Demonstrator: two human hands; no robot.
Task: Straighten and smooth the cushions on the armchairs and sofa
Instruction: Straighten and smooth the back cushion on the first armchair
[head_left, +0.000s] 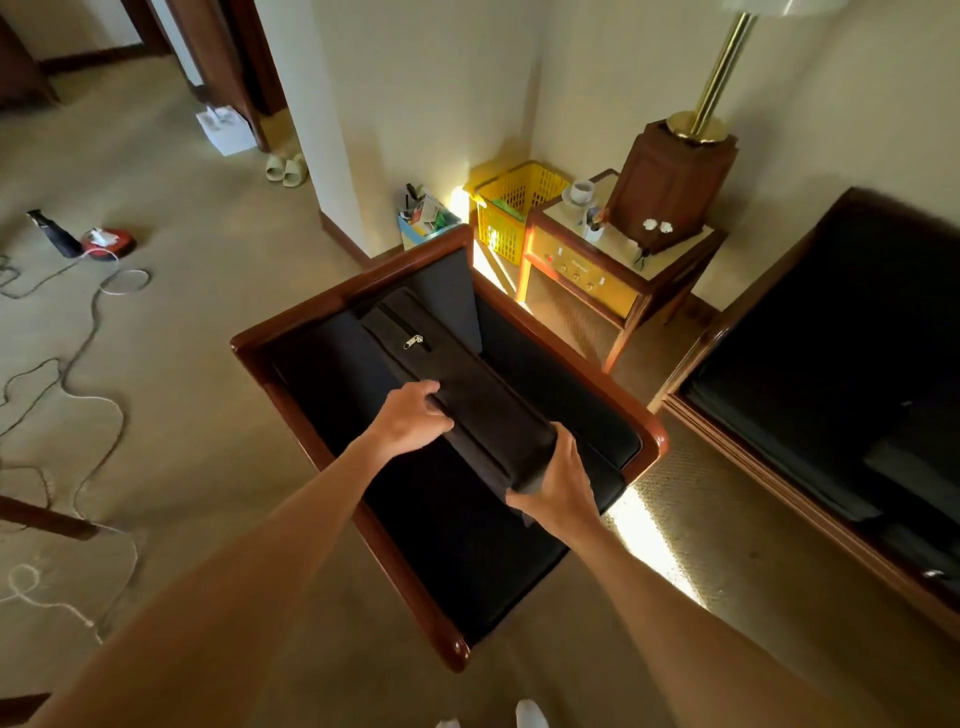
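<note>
A dark cushion (467, 384) with a zipper along its edge is held up on its side above the seat of a wood-framed armchair (524, 317). My left hand (410, 421) grips its long edge from the left. My right hand (558, 480) clasps the near corner from below. The black seat cushion (457, 545) lies in the chair under the lifted one. A second dark-cushioned seat, a sofa or armchair (841, 364), stands at the right.
A wooden side table (587, 270) with a cup, a brown box and a brass lamp (717, 73) stands between the seats. A yellow basket (511, 208) sits in the corner. Cables (78, 353) trail over the carpet at left, near a red device (111, 240).
</note>
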